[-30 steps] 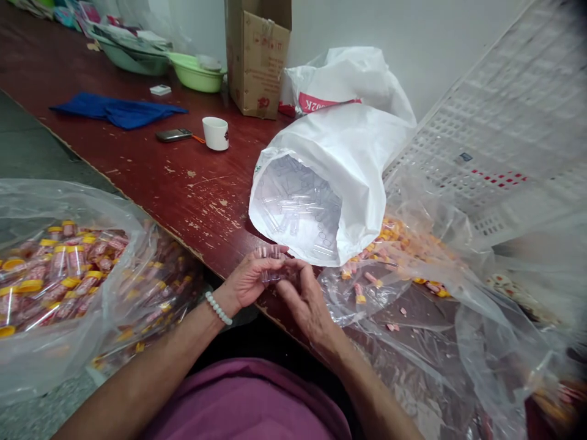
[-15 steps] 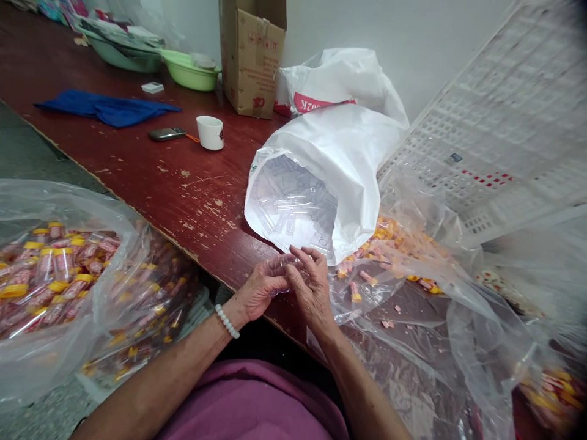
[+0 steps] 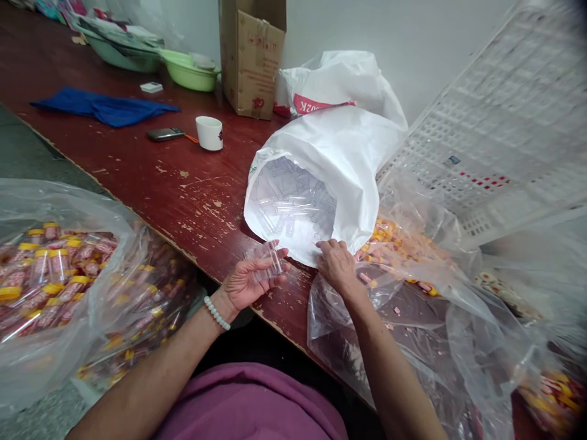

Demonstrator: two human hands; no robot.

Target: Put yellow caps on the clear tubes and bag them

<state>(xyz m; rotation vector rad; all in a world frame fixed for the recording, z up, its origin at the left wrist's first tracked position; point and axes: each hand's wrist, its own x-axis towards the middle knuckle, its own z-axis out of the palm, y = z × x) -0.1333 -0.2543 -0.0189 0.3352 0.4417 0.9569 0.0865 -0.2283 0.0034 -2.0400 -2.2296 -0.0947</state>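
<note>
Across the palm of my left hand (image 3: pixel 254 278) lie several clear plastic tubes (image 3: pixel 266 261), held under the thumb above the table's front edge. A pale bead bracelet is on that wrist. My right hand (image 3: pixel 337 264) is at the lower lip of a white sack (image 3: pixel 355 183), its fingers bent together and pointing left. Whether those fingers pinch anything is hidden. The sack lies on its side with its mouth towards me, and more clear tubes (image 3: pixel 293 208) are inside it.
Yellow-capped filled tubes (image 3: pixel 57 263) fill plastic bags at the left; others (image 3: pixel 389 238) lie at the right beside clear sheeting (image 3: pixel 413 342). A white crate (image 3: pixel 486 165) leans over that side. On the red table (image 3: pixel 160 183) stand a cup (image 3: pixel 210 133), a phone (image 3: pixel 166 134) and a carton (image 3: pixel 257 67).
My hands have parted. The left has moved slightly left and down with the clear tubes, palm turned up; the right has moved right to the sack's lower lip.
</note>
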